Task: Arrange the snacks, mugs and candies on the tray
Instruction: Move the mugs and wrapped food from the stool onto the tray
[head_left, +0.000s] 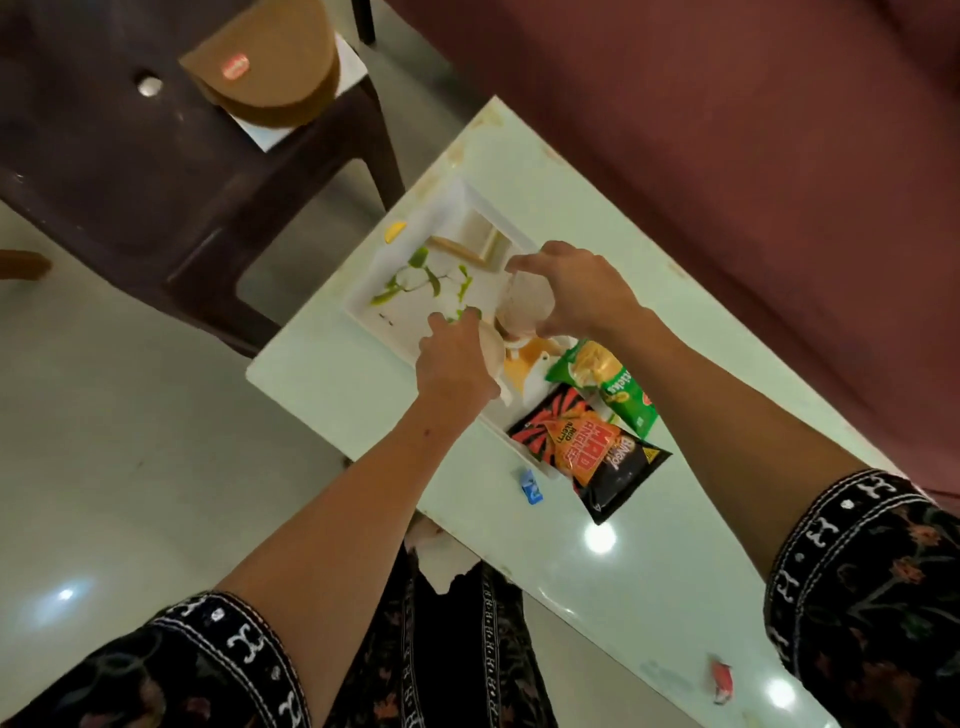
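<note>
- Patterned sleeves frame both arms nearest the viewer.
- Left hand grip closed around a pale mug over the white tray.
- Right hand grips a second mug.
- Right of both grips, two snack packets overlap the tray edge.
- Yellow candy, blue candy and red candy remain on the tabletop, so arranging seems unfinished.

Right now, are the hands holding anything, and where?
Each grips a pale mug over the tray: right hand around one mug, left hand around another.

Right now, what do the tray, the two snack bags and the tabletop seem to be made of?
Tray: probably white plastic or melamine, smooth, with a printed green leaf motif.
Black-and-orange snack bag and green snack bag: thin glossy plastic film, crinkled, catching light.
Tabletop: pale, glossy, likely glass or laminate; it mirrors ceiling lights sharply.
</note>
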